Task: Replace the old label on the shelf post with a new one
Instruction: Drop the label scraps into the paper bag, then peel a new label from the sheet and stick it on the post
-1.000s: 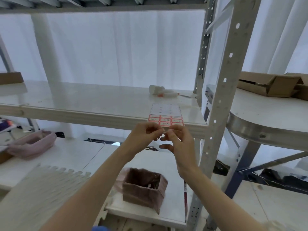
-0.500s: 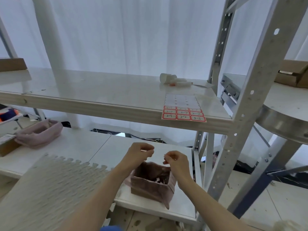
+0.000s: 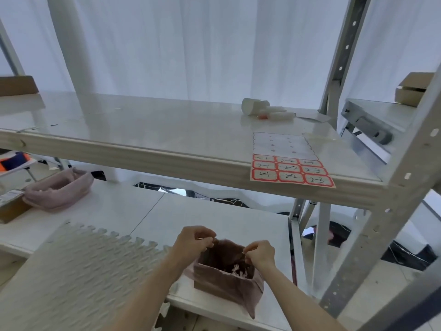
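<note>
Label sheet [image 3: 291, 172] lies on the shelf [image 3: 143, 130], and over the lined box [image 3: 214, 280] our left grip [image 3: 194, 242] and right grip [image 3: 261, 254] curl tight, holding we cannot tell what.

The label sheet [image 3: 291, 172] lies on the shelf [image 3: 167, 130], left of the shelf post [image 3: 401, 194]. Below it I see the lined box [image 3: 214, 280].

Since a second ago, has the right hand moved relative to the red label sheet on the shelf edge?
Yes. The right hand has dropped from the front edge of the label sheet down to the lined box on the lower table.
</note>
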